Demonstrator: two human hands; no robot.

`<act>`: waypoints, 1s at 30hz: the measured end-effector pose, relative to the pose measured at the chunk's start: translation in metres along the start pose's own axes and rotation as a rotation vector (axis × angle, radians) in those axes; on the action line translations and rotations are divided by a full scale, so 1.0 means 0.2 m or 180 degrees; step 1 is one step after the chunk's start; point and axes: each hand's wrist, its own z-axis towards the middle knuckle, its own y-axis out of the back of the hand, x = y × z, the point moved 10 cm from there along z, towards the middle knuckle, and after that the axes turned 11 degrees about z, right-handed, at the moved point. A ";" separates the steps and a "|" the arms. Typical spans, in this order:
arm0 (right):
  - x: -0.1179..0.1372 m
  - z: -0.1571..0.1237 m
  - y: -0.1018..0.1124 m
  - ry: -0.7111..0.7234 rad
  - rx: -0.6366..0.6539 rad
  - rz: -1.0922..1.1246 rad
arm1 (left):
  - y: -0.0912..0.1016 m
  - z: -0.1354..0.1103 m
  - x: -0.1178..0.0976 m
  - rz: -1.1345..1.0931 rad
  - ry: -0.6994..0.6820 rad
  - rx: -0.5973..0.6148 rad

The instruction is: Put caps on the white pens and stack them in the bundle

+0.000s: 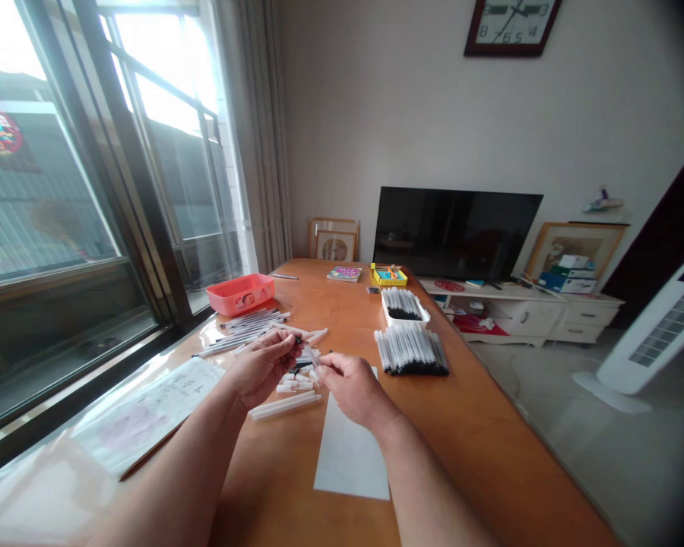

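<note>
Over the table my left hand (267, 366) pinches a small black pen part (299, 340) between thumb and fingertips. My right hand (353, 386) grips a clear pen barrel (311, 355), its upper end close to the black part; whether the two touch I cannot tell. Below my hands lie short white plastic pieces (294, 384) and a few long clear tubes (285, 406). Thin dark-tipped rods (256, 325), perhaps refills, are spread behind my left hand. To the right, a stack of clear pens with black ends (411, 349) lies flat.
A red plastic basket (240, 295) stands at the left by the window. A white container (422, 317) holds more black-ended pens. White paper (350, 456) lies under my right hand, an open notebook (148, 418) at left. A booklet (343, 274) and yellow box (388, 276) are farther back.
</note>
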 end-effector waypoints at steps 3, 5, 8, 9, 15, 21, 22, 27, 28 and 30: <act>-0.01 0.00 0.00 -0.0010 -0.0006 -0.0057 | -0.01 0.00 0.00 0.0014 0.0000 0.0047; -0.01 0.00 -0.01 -0.0009 0.0005 -0.0066 | -0.01 0.00 0.00 0.0013 -0.0017 0.0064; -0.01 0.00 -0.01 -0.0003 0.0020 -0.0107 | -0.02 0.00 0.00 0.0038 -0.0077 0.0086; -0.02 0.00 -0.01 0.0000 0.0022 -0.0124 | -0.02 0.00 -0.01 0.0052 -0.0093 0.0095; -0.03 0.00 -0.01 0.0011 0.0015 -0.0114 | -0.04 -0.01 -0.01 0.0061 -0.0119 0.0163; -0.04 0.00 -0.01 0.0007 -0.0003 -0.0083 | -0.05 0.00 0.00 0.0084 -0.0140 0.0167; -0.04 0.00 -0.01 0.0004 -0.0013 -0.0077 | -0.04 0.00 0.00 0.0083 -0.0147 0.0156; -0.04 0.01 0.00 -0.0020 -0.0083 -0.0094 | -0.05 0.01 0.01 0.0055 -0.0160 0.0125; -0.04 0.01 0.00 -0.0020 -0.0093 -0.0097 | -0.05 0.01 0.01 0.0058 -0.0157 0.0130; -0.03 0.01 0.00 -0.0010 -0.0116 -0.0098 | -0.06 0.01 0.02 0.0090 -0.0153 0.0129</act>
